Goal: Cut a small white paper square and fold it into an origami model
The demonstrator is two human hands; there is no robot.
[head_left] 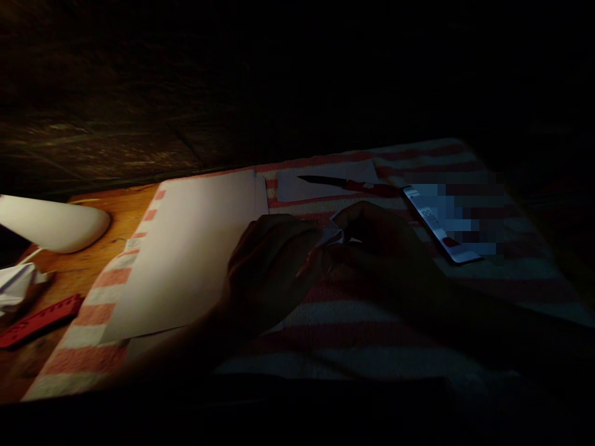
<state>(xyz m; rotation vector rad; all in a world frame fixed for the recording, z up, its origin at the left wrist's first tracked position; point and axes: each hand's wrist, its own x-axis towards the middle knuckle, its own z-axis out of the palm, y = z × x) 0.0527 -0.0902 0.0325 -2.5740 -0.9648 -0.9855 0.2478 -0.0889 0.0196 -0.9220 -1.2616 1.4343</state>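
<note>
My left hand (274,266) and my right hand (376,238) meet over a striped towel, both closed on a small folded piece of paper (333,235). The paper has creased, pointed edges between the fingertips; much of it is hidden by the fingers and the dark. Left of my left hand lie white paper sheets (181,248), partly under the wrist. Beyond the hands a knife (348,184) with a dark blade and red handle rests across a smaller paper piece (290,184). A lit phone (434,220) is just right of my right hand, its screen partly blurred out.
The red-and-white striped towel (105,297) covers most of the wooden table (123,203). At the left are a white lamp (60,224), crumpled white paper (18,285) and a red object with a notched edge (41,319). A dark wall (116,136) stands behind.
</note>
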